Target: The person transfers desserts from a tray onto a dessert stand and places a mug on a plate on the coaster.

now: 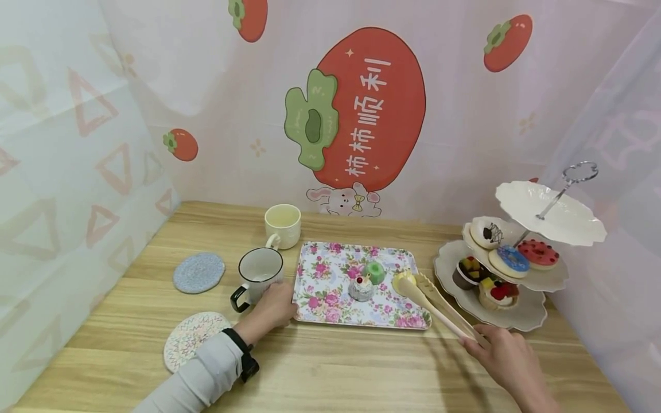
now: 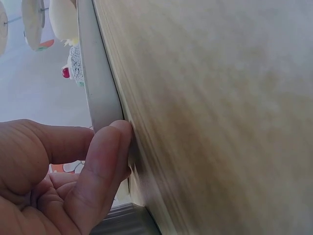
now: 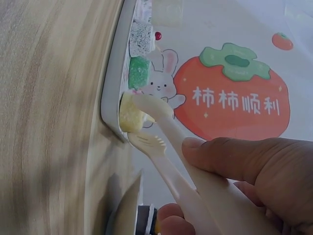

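Observation:
My right hand (image 1: 508, 358) grips a pair of cream food tongs (image 1: 436, 310), the thumb along one arm in the right wrist view. The tongs' tips are around a small yellow cake (image 3: 131, 112) at the right side of a floral tray (image 1: 320, 281). My left hand (image 1: 273, 307) pinches the tray's front left corner, thumb and finger at its rim in the left wrist view. On the tray are a green ring-shaped cake (image 1: 374, 272) and a speckled white cupcake (image 1: 361, 288) topped with a red cherry.
A tiered stand (image 1: 446, 267) of donuts and fruit cakes stands right of the tray. Left of it are a grey black-rimmed mug (image 1: 260, 267), close by my left hand, and a cream mug (image 1: 283, 226). Further left lie a blue coaster (image 1: 198, 272) and a patterned one (image 1: 191, 338).

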A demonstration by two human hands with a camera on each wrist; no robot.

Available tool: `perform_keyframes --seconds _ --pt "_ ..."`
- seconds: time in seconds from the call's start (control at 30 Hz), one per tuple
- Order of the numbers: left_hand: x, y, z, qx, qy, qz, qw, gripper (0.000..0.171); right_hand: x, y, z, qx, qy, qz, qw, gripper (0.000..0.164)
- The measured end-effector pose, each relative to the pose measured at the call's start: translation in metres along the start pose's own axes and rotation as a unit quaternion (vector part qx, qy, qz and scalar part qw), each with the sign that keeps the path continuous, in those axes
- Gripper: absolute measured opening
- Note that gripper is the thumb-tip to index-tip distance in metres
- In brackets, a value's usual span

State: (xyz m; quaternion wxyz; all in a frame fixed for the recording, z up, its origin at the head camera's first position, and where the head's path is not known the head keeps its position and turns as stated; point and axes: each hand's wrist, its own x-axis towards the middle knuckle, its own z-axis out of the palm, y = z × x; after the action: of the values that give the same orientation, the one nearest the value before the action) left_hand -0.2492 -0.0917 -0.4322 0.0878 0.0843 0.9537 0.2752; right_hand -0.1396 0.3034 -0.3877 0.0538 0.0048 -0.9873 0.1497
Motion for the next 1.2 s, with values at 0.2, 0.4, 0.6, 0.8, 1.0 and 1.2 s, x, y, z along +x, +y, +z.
perform_keyframes --seconds 0.2,0.4,0.6,0.8,1.0,1.2 --pt "0.000 0.000 0.000 -0.004 -0.002 0.000 1.0000 0.018 -0.001 -0.002 -0.005 0.002 0.028 -0.007 1.000 0.041" --pt "0.000 0.001 -0.001 -0.005 -0.005 -0.004 1.0000 0.018 -0.004 -0.007 -0.014 -0.001 0.059 -0.021 0.998 0.046" --pt "0.000 0.001 -0.002 -0.002 -0.002 -0.002 1.0000 0.019 -0.006 -0.011 -0.024 -0.003 0.086 -0.040 0.995 0.042" --pt "0.000 0.001 -0.002 -0.002 0.001 0.005 1.0000 0.019 -0.006 -0.011 -0.024 -0.014 0.053 -0.035 0.998 0.043" --pt "0.001 0.000 -0.002 0.000 -0.004 -0.003 1.0000 0.018 -0.007 -0.008 -0.020 -0.010 0.030 -0.026 0.999 0.044" --pt "0.001 0.000 -0.001 0.003 -0.005 -0.002 1.0000 0.018 -0.009 -0.006 -0.016 -0.011 -0.004 -0.007 1.000 0.041"
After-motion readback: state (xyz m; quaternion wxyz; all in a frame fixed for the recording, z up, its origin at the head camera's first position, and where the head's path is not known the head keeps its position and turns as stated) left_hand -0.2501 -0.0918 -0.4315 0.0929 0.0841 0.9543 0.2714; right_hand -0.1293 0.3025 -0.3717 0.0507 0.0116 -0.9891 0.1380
